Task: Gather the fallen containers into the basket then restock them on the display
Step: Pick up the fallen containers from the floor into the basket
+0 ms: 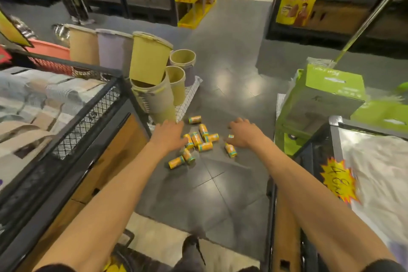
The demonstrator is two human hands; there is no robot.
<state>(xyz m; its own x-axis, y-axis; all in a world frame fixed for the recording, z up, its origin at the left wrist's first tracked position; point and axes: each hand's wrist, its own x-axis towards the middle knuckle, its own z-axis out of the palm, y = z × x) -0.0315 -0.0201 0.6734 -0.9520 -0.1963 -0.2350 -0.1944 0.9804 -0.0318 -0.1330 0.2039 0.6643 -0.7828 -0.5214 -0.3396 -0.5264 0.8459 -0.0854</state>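
Observation:
Several small yellow containers [205,146] with teal bands lie scattered on their sides on the grey tiled floor. My left hand [170,137] reaches out over the left side of the pile, fingers spread and straight, holding nothing. My right hand [245,133] hovers over the right side, fingers loosely curled downward; one container [231,150] lies just below it and a bit of another [231,136] shows at the fingertips. Whether that hand grips it I cannot tell. A black basket handle [127,238] shows at the bottom left by my feet.
A black mesh-sided display bin [92,104] of packaged goods stands at left. Stacked yellow and beige plastic bins [152,86] sit behind the pile. Green cartons [322,99] and a display table with a yellow price star [337,183] stand at right. Shelving lines the far aisle.

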